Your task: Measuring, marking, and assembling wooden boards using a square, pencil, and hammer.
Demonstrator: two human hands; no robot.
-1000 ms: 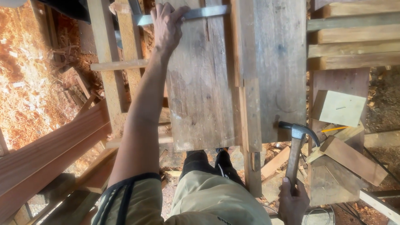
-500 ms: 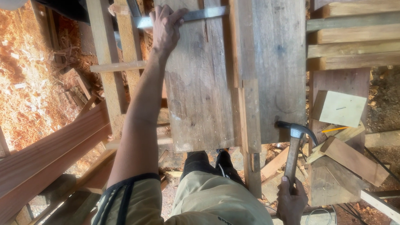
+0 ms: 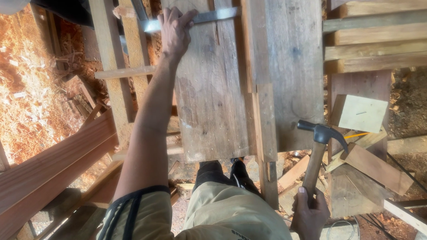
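Closest to the camera, a claw hammer [image 3: 318, 152] is held by the right hand [image 3: 309, 215]. The fingers are wrapped tight around the bottom of the wooden handle. The hammer is held upright, with its dark metal head at the top, just past the near right corner of the wide boards. Tan trousers and dark shoes [image 3: 225, 174] are seen below, on ground covered with wood scraps.

Farther out, two wide grey boards [image 3: 212, 96] are laid side by side, with a thin strip of wood [image 3: 266, 132] between them. A small pale block [image 3: 358, 113] is seen to the right of the boards, near the hammer head.

At the far end, the left arm is stretched out long. The left hand [image 3: 173, 30] is pressed flat on a metal ruler [image 3: 210, 16], with the fingers bent over its top edge. The ruler is laid across the left board, and its left end sticks out past the board's edge.

Reddish planks [image 3: 45, 173] are seen on the left, with orange wood shavings [image 3: 18, 84] beyond them. More planks [image 3: 381, 33] are stacked at the far right.
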